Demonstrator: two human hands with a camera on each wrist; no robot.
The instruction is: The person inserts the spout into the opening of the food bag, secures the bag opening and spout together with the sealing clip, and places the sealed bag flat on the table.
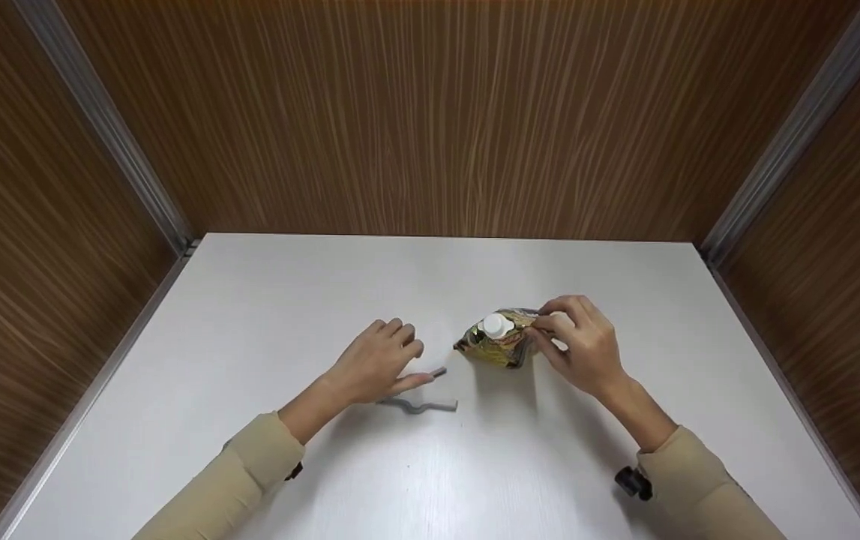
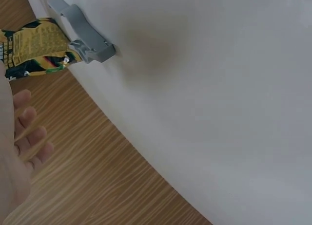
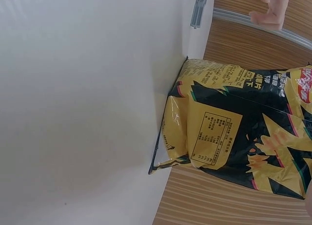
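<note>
A yellow and black snack bag (image 1: 501, 345) stands upright in the middle of the white table (image 1: 287, 300), with a round white piece showing at its top. My right hand (image 1: 543, 330) pinches the bag's top edge from the right. The bag (image 3: 234, 132) fills the right wrist view. A grey plastic clip (image 1: 421, 405) lies on the table just left of the bag. My left hand (image 1: 400, 360) hovers over the clip with relaxed fingers and holds nothing. In the left wrist view the clip (image 2: 83, 35) lies flat beside the bag (image 2: 31, 47), apart from my fingers (image 2: 27, 132).
Wood-grain walls (image 1: 430, 112) close the table in at the back and on both sides, with metal strips in the corners. The rest of the table shows only bare white surface.
</note>
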